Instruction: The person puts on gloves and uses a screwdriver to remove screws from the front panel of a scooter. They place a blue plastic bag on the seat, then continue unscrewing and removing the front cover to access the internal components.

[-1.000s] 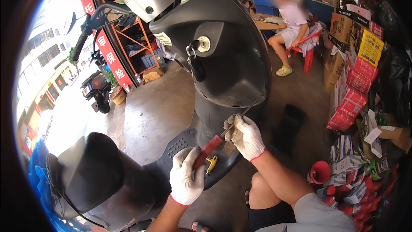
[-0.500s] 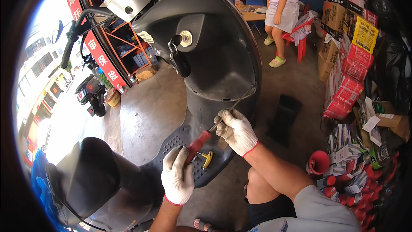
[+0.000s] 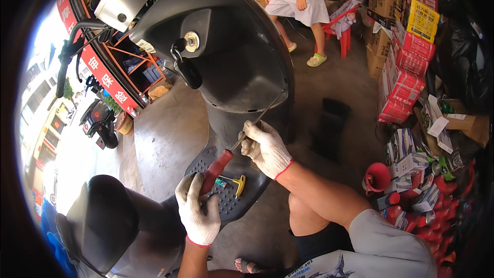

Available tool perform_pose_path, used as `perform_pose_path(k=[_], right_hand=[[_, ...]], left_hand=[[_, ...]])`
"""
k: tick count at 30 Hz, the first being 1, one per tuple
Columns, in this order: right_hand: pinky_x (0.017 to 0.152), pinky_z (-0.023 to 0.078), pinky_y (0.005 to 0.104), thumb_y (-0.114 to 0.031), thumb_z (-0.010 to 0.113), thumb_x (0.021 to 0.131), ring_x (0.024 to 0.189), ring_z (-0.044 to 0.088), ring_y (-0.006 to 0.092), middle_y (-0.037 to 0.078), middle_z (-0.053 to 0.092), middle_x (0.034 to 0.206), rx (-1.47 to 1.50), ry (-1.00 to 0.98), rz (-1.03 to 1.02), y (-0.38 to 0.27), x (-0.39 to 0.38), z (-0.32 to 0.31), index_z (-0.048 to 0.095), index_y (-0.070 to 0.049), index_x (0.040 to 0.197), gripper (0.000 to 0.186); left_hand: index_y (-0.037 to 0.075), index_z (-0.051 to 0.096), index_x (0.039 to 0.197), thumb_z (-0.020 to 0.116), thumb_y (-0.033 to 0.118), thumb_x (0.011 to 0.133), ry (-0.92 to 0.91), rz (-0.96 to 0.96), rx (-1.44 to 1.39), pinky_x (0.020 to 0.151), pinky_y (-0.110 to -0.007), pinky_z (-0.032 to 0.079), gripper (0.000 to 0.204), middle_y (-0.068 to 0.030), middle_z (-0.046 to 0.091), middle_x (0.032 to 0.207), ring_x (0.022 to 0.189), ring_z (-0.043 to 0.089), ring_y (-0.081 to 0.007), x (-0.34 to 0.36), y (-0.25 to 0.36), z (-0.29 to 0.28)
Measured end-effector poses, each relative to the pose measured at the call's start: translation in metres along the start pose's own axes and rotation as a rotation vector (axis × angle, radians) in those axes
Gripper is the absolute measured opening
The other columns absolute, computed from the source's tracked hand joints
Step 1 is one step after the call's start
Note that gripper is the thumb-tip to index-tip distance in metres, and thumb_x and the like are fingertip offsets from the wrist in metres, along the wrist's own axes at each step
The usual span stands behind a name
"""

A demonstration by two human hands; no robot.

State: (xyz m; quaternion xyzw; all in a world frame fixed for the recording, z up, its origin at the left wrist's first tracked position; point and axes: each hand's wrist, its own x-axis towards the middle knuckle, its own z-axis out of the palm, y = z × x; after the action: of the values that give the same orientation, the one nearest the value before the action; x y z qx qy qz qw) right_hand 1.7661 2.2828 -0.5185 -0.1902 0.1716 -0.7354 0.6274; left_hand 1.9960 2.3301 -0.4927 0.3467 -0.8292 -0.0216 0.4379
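Observation:
My left hand (image 3: 199, 210), in a white knit glove, is closed round the red handle of a long screwdriver (image 3: 218, 167). Higher up, my right hand (image 3: 263, 146), gloved too, pinches the metal shaft between thumb and fingers. The shaft slants up and right, its tip meeting the lower right edge of the scooter's dark front panel (image 3: 242, 72). A key with a black fob (image 3: 190, 73) hangs from the ignition lock (image 3: 192, 41). Below the hands, a yellow-handled T-shaped tool (image 3: 240, 185) and a small teal item (image 3: 221, 181) lie on the ridged footboard (image 3: 226, 203).
The scooter's black seat (image 3: 110, 221) is at lower left. To the right stand stacked cartons (image 3: 404, 82), a red funnel (image 3: 379, 177) and many red bottles. A person (image 3: 301, 5) stands near a red chair (image 3: 343, 28) at the back. Another scooter (image 3: 98, 121) is outside.
The view has shifted, so scooter and hands appear further left. Both hands keep their hold on the screwdriver, its tip still at the panel edge. The person behind has moved left relative to the chair.

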Motion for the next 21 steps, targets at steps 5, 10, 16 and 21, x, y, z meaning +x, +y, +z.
perform_pose_path(k=[5, 10, 16, 21], right_hand=[[0.065, 0.054, 0.0301, -0.018, 0.058, 0.102, 0.072, 0.064, 0.0175, 0.01, 0.066, 0.093, 0.008, -0.053, 0.029, -0.006, -0.003, -0.002, 0.061, -0.006, 0.102, 0.012], [0.061, 0.053, 0.0287, -0.016, 0.058, 0.102, 0.07, 0.063, 0.014, 0.009, 0.065, 0.089, 0.005, -0.03, 0.055, -0.003, 0.0, -0.006, 0.06, -0.006, 0.1, 0.011], [0.059, 0.05, 0.027, -0.024, 0.062, 0.101, 0.068, 0.062, 0.0138, 0.005, 0.065, 0.087, -0.008, -0.124, 0.036, -0.003, 0.004, -0.012, 0.06, -0.009, 0.097, 0.015], [0.065, 0.053, 0.03, -0.016, 0.056, 0.103, 0.072, 0.063, 0.0159, 0.01, 0.066, 0.094, 0.001, -0.027, 0.044, -0.008, 0.002, -0.006, 0.06, -0.004, 0.101, 0.012]], left_hand=[[-0.003, 0.048, 0.141, 0.047, 0.052, 0.104, -0.018, -0.808, -0.782, 0.047, -0.024, 0.041, 0.066, -0.0047, 0.061, 0.073, 0.047, 0.051, -0.0105, 0.013, 0.007, 0.001], [-0.003, 0.045, 0.141, 0.052, 0.023, 0.101, 0.044, -0.517, -0.641, 0.067, -0.023, 0.05, 0.048, -0.0126, 0.064, 0.108, 0.077, 0.063, -0.013, 0.006, 0.018, 0.01], [-0.005, 0.045, 0.14, 0.059, 0.013, 0.096, 0.035, -0.503, -0.528, 0.066, -0.026, 0.053, 0.05, -0.0147, 0.062, 0.115, 0.075, 0.063, -0.0152, -0.004, 0.01, 0.012], [-0.004, 0.044, 0.139, 0.056, 0.029, 0.1, -0.129, -0.857, -1.08, 0.059, -0.023, 0.049, 0.052, -0.0108, 0.062, 0.1, 0.066, 0.058, -0.011, 0.01, -0.01, 0.003]])
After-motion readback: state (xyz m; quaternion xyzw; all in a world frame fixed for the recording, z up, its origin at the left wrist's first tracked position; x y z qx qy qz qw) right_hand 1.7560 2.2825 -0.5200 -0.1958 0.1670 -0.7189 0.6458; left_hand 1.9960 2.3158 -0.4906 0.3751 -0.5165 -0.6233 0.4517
